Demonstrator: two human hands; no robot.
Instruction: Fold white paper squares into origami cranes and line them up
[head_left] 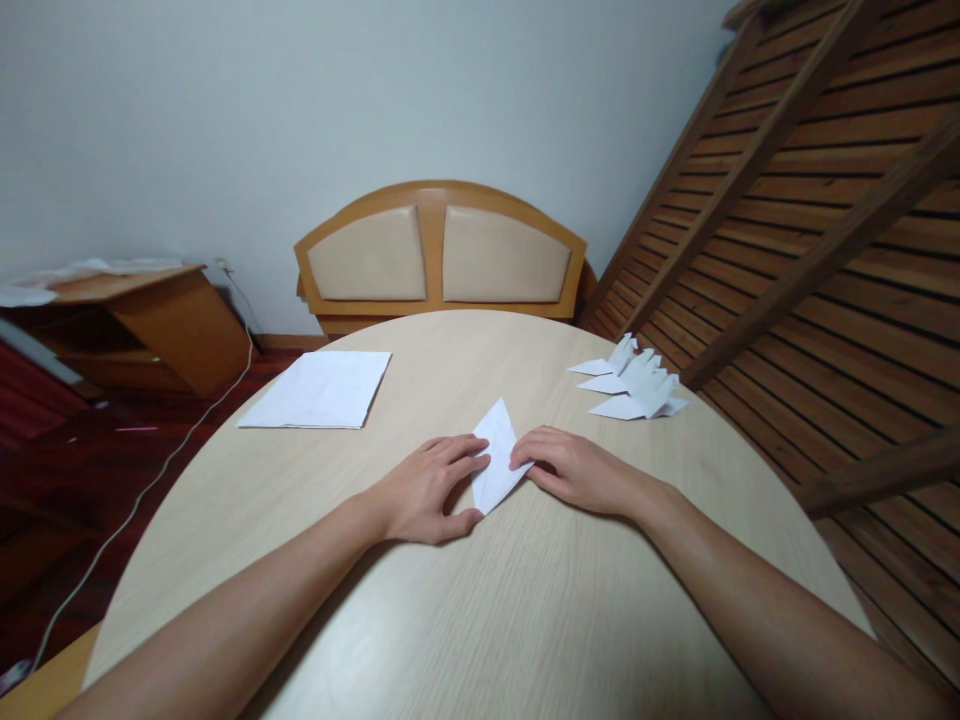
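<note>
A folded piece of white paper (495,462), shaped like a narrow diamond, lies on the round wooden table (450,620) between my hands. My left hand (433,488) rests on the tabletop with its fingers apart, fingertips pressing the paper's left edge and the thumb near its lower point. On the other side, my right hand (568,466) pinches the paper's right corner between thumb and fingers, lifting it slightly. Several finished white paper cranes (637,385) stand in a row beyond my right hand.
A stack of white paper sheets (319,390) lies at the table's far left. Behind the table stands a wooden headboard (433,245) with cream panels. Slatted wood (817,250) leans along the right. On the left are a wooden cabinet (176,335) and a white cable (157,475).
</note>
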